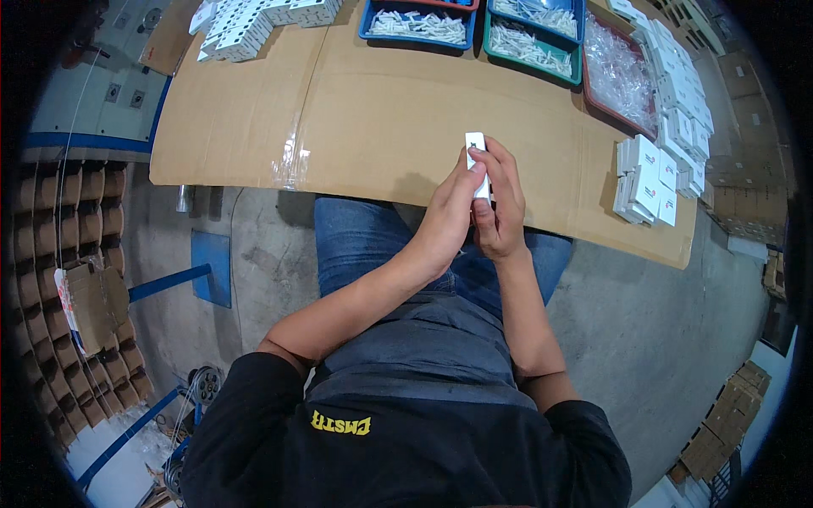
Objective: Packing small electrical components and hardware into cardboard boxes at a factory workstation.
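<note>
Bins first: a blue bin (415,46) and a green bin (532,74) both hold heaps of little white pieces, and so does a second blue bin (535,32) overlapping the green one. Right next to those, a reddish tray (619,121) is full of crumpled clear plastic. The bins run off the top of the view, and I can't make out what the white pieces are.

The thing in hand is a slim white box (475,141) with a small dark mark, held up over the near edge of the cardboard tabletop (373,127). Left hand (450,199) has its thumb pressed along the box; its other fingers are mostly hidden, so can't tell how they sit. Right hand (506,203) curls its fingers, close together, round the other side, so both pinch the box between them. Much of it is covered.
</note>
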Tool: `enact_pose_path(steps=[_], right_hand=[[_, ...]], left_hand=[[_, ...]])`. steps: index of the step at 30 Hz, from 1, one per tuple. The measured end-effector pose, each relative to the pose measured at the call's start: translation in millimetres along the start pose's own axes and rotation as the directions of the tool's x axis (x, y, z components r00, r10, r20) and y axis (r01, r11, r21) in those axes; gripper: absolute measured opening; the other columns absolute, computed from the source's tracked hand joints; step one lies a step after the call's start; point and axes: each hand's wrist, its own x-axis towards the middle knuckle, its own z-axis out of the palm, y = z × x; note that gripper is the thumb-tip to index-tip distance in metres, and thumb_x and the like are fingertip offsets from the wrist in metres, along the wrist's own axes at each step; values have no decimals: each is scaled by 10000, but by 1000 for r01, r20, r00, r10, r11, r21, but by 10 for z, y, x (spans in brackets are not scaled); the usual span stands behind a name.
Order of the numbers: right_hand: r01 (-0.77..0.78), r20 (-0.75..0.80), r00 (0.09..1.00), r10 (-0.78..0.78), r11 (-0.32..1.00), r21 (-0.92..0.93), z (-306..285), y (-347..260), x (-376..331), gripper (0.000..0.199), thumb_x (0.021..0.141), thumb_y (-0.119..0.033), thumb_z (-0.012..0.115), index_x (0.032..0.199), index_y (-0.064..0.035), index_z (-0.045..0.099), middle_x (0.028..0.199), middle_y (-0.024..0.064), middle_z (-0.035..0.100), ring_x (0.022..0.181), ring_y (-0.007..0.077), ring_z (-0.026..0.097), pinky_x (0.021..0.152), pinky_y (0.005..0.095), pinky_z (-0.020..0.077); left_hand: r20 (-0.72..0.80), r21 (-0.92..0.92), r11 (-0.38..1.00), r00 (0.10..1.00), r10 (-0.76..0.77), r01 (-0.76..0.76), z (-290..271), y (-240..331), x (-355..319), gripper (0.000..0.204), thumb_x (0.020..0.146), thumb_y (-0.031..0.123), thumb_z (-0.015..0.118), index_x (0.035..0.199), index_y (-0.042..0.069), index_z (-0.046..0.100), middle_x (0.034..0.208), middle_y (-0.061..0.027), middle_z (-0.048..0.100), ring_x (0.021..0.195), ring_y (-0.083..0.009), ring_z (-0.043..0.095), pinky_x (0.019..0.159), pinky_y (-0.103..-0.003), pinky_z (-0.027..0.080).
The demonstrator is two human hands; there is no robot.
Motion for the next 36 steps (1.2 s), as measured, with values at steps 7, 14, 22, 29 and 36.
enact_pose_path(steps=[7,14,22,29,36], right_hand=[[13,-33,999,-14,1000,-19,17,33,-39,540,1037,-429,494,1349,4,574,1414,308,493,1259,431,547,1040,451,450],[30,-71,997,-32,999,-36,37,10,-20,520,1049,-403,477,1332,20,583,1383,318,533,1222,440,581,1023,453,466],[37,-84,996,-39,999,-29,55,13,-16,537,1058,-425,453,1321,22,591,1364,328,547,1213,444,594,1006,452,481],[12,-88,996,-15,1000,-25,89,26,-37,552,1068,-441,423,1322,20,591,1361,333,553,1215,448,599,1008,456,483],[-2,-77,997,1,1000,-15,101,55,-62,540,1072,-424,426,1327,23,588,1368,327,553,1224,441,596,1017,452,477]], left_hand=[[-24,34,999,999,-21,22,18,-15,-6,424,1047,437,456,1283,95,542,1043,-20,591,924,-111,591,759,-278,486],[-36,29,999,999,41,-40,56,-37,14,411,1046,410,439,1287,92,537,1022,-17,591,899,-108,592,738,-277,487],[-77,52,998,996,44,-40,96,-9,-11,416,1041,397,436,1268,67,546,1006,-26,589,898,-108,582,756,-274,481],[-80,20,999,996,33,-31,124,26,-16,482,1064,310,366,1451,24,389,893,-1,508,724,-48,474,629,-209,414],[-112,22,999,993,29,-27,111,-40,9,493,1067,321,370,1451,13,384,870,7,501,707,-48,468,616,-211,405]])
